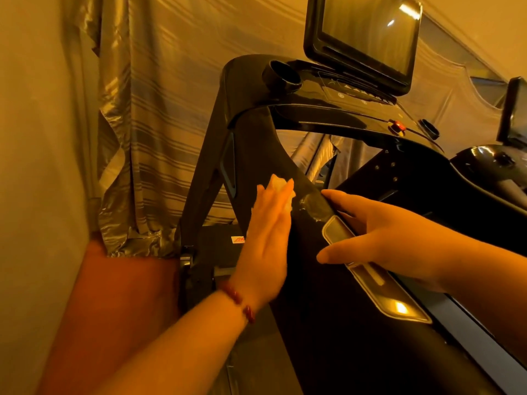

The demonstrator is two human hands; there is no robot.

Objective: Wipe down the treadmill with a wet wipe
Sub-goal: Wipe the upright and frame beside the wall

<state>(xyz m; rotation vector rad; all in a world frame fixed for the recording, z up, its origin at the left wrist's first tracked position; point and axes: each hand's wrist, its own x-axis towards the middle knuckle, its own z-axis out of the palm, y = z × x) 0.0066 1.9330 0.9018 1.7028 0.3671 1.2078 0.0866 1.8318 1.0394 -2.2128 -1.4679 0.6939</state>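
Note:
The black treadmill (328,323) fills the middle and right of the head view, its left handrail sloping up to the console. My left hand (266,238) lies flat with straight fingers on the outer side of that handrail, pressing a crumpled white wet wipe (281,185) against it; the wipe shows only at my fingertips. My right hand (379,235) rests on top of the handrail, fingers curved over the silver grip sensor plate (339,233). A wet smear (312,206) glistens on the rail between the two hands.
The console carries a dark screen (368,32), a cup holder (282,74) and a red stop button (397,126). A striped silver curtain (159,109) hangs behind. A wall (37,138) stands close on the left. A second machine (502,155) sits at the right edge.

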